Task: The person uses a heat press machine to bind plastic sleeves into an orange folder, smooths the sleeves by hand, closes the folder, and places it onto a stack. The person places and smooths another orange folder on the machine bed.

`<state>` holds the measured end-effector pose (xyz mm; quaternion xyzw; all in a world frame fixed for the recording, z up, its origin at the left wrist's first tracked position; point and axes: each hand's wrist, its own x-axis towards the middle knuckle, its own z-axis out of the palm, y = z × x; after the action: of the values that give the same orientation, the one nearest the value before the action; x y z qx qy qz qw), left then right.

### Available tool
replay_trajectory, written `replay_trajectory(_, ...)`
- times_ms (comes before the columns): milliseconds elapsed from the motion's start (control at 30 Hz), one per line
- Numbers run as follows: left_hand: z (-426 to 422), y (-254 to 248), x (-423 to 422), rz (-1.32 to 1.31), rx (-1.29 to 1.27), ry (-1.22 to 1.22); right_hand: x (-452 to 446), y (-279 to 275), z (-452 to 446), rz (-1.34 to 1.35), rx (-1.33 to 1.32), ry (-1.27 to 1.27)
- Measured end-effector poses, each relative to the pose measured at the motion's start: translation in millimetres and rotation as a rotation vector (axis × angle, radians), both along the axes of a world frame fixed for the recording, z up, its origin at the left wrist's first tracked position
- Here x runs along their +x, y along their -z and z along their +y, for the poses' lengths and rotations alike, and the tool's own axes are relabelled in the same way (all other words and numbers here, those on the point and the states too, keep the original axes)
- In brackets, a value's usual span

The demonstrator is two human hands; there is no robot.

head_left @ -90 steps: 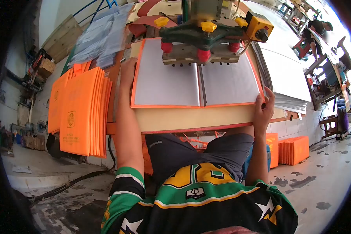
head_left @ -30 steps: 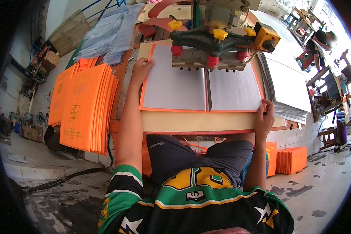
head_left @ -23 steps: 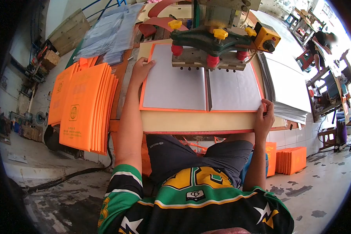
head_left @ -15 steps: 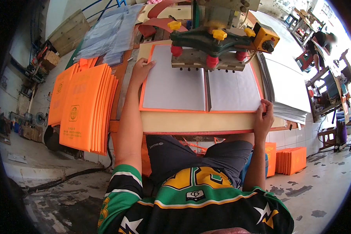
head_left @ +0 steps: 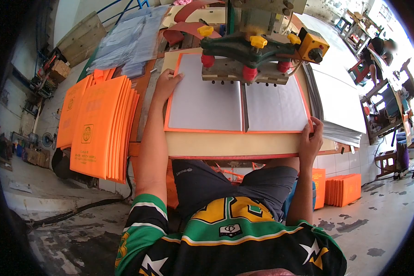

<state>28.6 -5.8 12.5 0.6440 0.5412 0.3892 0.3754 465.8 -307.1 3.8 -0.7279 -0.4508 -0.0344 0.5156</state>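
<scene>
An orange-edged folder (head_left: 204, 103) lies spread flat on a cream board (head_left: 230, 145), with pale sheets on both sides of its dark spine. My left hand (head_left: 167, 85) grips the folder's left edge near the top, thumb over the sheet. At the lower right corner, my right hand (head_left: 312, 135) holds the edge between bent fingers. Over the folder's upper part hangs the press head (head_left: 246, 73), with red knobs below its dark green frame and yellow knobs on top. It hides the top of the spine.
Orange folders (head_left: 99, 129) stand in a stack at the left, and more (head_left: 344, 189) sit on the floor at right. Clear plastic sleeves (head_left: 129, 39) lie behind. White sheets (head_left: 338, 101) are piled to the right. A yellow control box (head_left: 313, 45) adjoins the press. Another person (head_left: 377, 53) sits far right.
Since the oldest frame, my left hand has come onto the folder's upper left edge, its thumb now over the sheet. The view has shifted slightly. Over the last second, both hands stay nearly still.
</scene>
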Motion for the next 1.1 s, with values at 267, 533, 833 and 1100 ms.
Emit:
replay_trajectory(267,-4.4,-3.8,2.1,0.028,0.008,-0.017,5.3,9.3,2.3,-0.045,0.035,0.008)
replay_trajectory(533,1.0,3.7,-0.4,0.053,0.07,-0.031,5.4,9.3,1.7,-0.061,0.038,0.002)
replay_trajectory(833,5.0,8.2,-1.1,0.04,0.056,-0.029,-1.8,-2.1,-1.0,0.039,-0.026,-0.01)
replay_trajectory(1100,5.1,7.4,-2.2,0.063,0.043,-0.019,-4.3,-3.5,-1.4,0.021,-0.034,-0.011)
